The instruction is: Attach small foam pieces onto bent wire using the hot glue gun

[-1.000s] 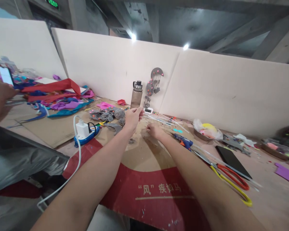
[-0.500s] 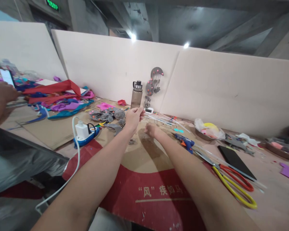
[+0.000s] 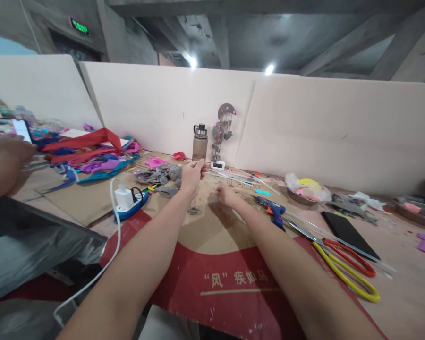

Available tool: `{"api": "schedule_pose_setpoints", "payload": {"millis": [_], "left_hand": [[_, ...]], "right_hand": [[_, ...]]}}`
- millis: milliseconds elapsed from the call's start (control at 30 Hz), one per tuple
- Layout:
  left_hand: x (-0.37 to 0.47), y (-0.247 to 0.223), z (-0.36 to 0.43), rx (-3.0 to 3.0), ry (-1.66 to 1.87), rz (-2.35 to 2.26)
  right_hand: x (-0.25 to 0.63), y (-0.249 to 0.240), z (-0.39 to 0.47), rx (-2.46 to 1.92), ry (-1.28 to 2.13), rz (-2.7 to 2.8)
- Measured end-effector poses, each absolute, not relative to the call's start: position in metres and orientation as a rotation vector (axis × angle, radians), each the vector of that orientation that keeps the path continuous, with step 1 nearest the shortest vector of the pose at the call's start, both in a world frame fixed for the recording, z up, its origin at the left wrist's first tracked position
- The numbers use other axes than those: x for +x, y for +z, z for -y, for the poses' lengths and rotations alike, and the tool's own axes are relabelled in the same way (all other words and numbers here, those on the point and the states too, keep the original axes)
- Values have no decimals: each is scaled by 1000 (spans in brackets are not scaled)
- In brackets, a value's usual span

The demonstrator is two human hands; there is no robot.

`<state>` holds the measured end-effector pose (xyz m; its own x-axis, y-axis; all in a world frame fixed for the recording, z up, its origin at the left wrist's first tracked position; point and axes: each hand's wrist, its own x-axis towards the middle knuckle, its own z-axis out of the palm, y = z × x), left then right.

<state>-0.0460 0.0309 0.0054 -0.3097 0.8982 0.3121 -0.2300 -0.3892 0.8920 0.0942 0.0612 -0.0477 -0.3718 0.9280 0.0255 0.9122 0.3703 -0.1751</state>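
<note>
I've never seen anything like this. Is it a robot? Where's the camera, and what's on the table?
No machine here: these are a person's bare left hand and right hand, seen from one camera worn on that person's head, looking forward and down. Both hands are partly closed above a cardboard sheet; anything held is too small to make out. To their right lie a blue glue gun and scissors with red and yellow handles. Beyond stands a drinking bottle; grey pieces with pink dots lie left. Far left, someone else's hand holds a phone.
</note>
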Motion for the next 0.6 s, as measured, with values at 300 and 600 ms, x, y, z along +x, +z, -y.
{"api": "schedule_pose_setpoints", "payload": {"millis": [300,600], "left_hand": [[-44,6,-25,1108,1787,-984],[-56,11,-32,1052,1851,-952]], "right_hand": [[102,-49,-50,-1612,196,2386],[89,-42,-76,-1646,188,2630]]}}
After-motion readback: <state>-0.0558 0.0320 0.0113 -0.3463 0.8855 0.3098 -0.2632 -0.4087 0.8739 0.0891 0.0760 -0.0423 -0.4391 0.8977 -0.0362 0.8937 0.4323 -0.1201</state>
